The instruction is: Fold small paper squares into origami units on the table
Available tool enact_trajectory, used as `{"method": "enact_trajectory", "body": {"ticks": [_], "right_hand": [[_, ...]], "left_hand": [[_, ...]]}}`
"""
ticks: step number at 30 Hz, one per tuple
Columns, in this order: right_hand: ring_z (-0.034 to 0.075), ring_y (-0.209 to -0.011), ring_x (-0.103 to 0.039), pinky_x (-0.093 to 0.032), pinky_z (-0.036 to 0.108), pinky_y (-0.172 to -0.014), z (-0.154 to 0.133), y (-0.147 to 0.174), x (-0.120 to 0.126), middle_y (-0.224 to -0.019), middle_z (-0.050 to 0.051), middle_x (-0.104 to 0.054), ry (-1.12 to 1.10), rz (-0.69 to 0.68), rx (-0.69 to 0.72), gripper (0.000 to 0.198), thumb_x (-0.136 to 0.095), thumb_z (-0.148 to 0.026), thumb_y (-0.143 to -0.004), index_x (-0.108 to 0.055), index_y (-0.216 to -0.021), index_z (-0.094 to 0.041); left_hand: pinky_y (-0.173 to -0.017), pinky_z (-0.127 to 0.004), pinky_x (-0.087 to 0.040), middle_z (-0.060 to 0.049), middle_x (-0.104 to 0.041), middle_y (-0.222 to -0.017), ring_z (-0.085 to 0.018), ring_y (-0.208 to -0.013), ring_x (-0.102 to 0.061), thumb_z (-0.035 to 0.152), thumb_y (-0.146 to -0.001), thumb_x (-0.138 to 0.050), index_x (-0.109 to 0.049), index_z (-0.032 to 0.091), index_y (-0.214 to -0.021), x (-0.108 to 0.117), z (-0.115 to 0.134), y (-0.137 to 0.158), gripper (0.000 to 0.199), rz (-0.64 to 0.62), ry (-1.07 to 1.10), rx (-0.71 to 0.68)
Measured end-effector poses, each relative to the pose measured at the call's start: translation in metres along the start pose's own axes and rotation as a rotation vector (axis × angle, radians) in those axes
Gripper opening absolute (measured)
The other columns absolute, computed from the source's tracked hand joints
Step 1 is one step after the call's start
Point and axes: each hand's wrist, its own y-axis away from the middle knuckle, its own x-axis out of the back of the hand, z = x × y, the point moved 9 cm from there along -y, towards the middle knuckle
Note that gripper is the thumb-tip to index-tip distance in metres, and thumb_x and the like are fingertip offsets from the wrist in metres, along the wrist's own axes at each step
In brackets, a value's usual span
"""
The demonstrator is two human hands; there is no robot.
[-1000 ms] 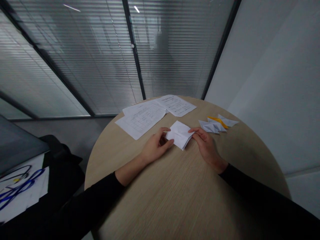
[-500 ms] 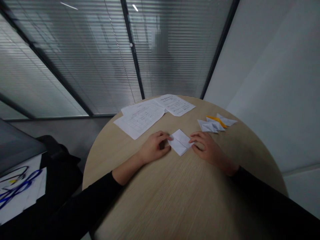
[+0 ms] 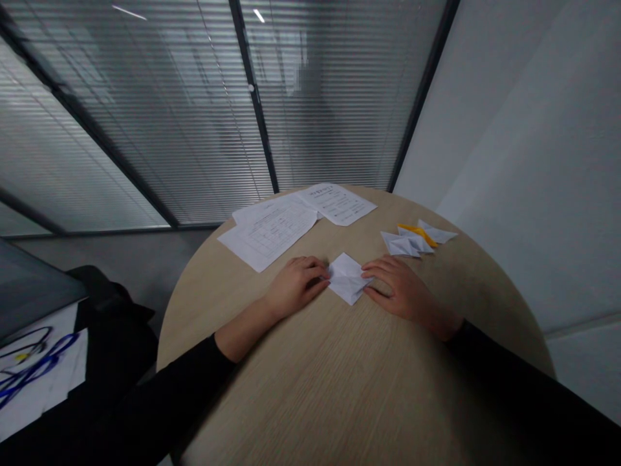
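A small folded white paper point(image 3: 346, 275) lies diamond-wise on the wooden round table point(image 3: 310, 382), creased across its middle. At its left corner, my left hand point(image 3: 301, 285) has thumb and fingertips drawn together, pinching the edge. My right hand point(image 3: 395, 285) grips the opposite corner, fingers on top and thumb along the lower right edge. The fingertips cover both side corners. Beyond my right hand sit several folded white paper pieces point(image 3: 405, 244), with a yellow folded paper piece point(image 3: 418, 233) among them.
Printed sheets point(image 3: 276, 233) overlap at the table's far left side. Blinds point(image 3: 330, 142) hang behind the glass beyond the table, and a white wall point(image 3: 543, 162) stands at the right. On the left, blue cables point(image 3: 43, 366) rest on white papers beside a dark bag-like object point(image 3: 111, 291).
My left thumb has moved up to meet the fingers at the paper's left corner. The straight seam across the paper now looks more like spread creases. The view has shifted slightly.
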Motion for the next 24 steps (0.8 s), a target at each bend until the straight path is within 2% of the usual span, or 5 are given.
{"method": "enact_trajectory", "body": {"ticks": [6,12,17,20,24], "right_hand": [[0.031,-0.112,-0.079,-0.057,0.056,-0.112,0.005,-0.003,-0.002,-0.114,0.006,-0.086,-0.048,0.016,-0.019,0.009,-0.072,-0.027,-0.113,-0.076,-0.105,-0.028],[0.026,-0.087,-0.073,-0.06,0.043,-0.086,0.022,-0.002,-0.014,-0.092,0.004,-0.077,-0.162,0.068,-0.162,0.011,-0.077,-0.025,-0.109,-0.072,-0.099,-0.027],[0.037,-0.126,-0.077,-0.063,0.06,-0.112,0.015,-0.001,-0.01,-0.134,0.013,-0.082,-0.08,0.087,-0.174,0.031,-0.075,-0.024,-0.109,-0.076,-0.14,-0.028],[0.036,-0.161,-0.062,-0.048,0.067,-0.136,-0.016,-0.005,-0.015,-0.173,0.011,-0.067,-0.06,-0.029,-0.011,0.055,-0.062,-0.022,-0.116,-0.062,-0.169,-0.033],[0.034,-0.177,-0.046,-0.04,0.061,-0.146,-0.044,0.001,-0.033,-0.19,0.011,-0.048,-0.133,-0.203,0.093,0.076,-0.067,-0.039,-0.118,-0.039,-0.188,-0.03]], "left_hand": [[-0.097,-0.045,-0.058,-0.007,-0.084,-0.106,-0.026,-0.101,-0.079,0.035,-0.119,-0.066,-0.081,0.023,-0.11,-0.001,-0.002,-0.003,0.022,-0.028,0.097,0.057],[-0.09,-0.041,-0.059,-0.006,-0.081,-0.102,-0.024,-0.092,-0.076,0.029,-0.112,-0.073,-0.079,0.022,-0.112,0.0,-0.008,-0.003,0.009,-0.02,0.146,0.18],[-0.114,-0.053,-0.06,-0.012,-0.082,-0.142,-0.031,-0.132,-0.077,0.018,-0.116,-0.06,-0.081,0.026,-0.137,-0.006,0.01,-0.004,0.03,-0.055,0.049,-0.028],[-0.119,-0.055,-0.06,-0.011,-0.082,-0.146,-0.031,-0.135,-0.077,0.016,-0.115,-0.059,-0.08,0.026,-0.142,-0.01,0.015,-0.003,0.035,-0.089,0.025,-0.081],[-0.119,-0.056,-0.06,-0.011,-0.082,-0.148,-0.031,-0.136,-0.078,0.019,-0.116,-0.06,-0.08,0.025,-0.143,-0.008,0.017,-0.003,0.034,-0.094,0.012,-0.079]]}}
